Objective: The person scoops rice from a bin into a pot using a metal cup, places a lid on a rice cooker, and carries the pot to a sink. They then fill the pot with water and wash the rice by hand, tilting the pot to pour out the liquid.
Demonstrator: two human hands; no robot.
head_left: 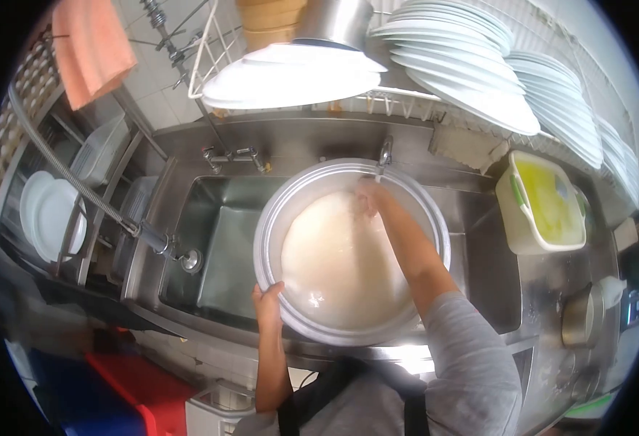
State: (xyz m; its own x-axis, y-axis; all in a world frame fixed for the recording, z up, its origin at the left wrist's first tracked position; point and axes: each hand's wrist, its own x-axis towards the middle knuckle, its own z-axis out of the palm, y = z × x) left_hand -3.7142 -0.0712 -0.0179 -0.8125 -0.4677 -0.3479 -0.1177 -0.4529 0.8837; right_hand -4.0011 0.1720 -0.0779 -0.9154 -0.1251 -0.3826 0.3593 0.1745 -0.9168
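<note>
A large round metal pot [263, 240] rests over the double sink, holding cloudy, whitish liquid [327, 254] with a paler mass in it. My left hand [269, 296] is closed on the pot's near left rim, thumb over the edge. Inside the pot, at its far side below the tap [385, 151], is my right hand [368, 198]. Its fingers are blurred and partly hidden, so I cannot make out whether they hold anything. The right forearm crosses over the pot's right side.
The left sink basin [239, 251] shows beside the pot, with a hose sprayer [156, 240] hanging over it. Stacked white plates [457, 58] fill a rack above. At right stand a tub with yellow-green contents [512, 207] and a small metal pot [581, 320].
</note>
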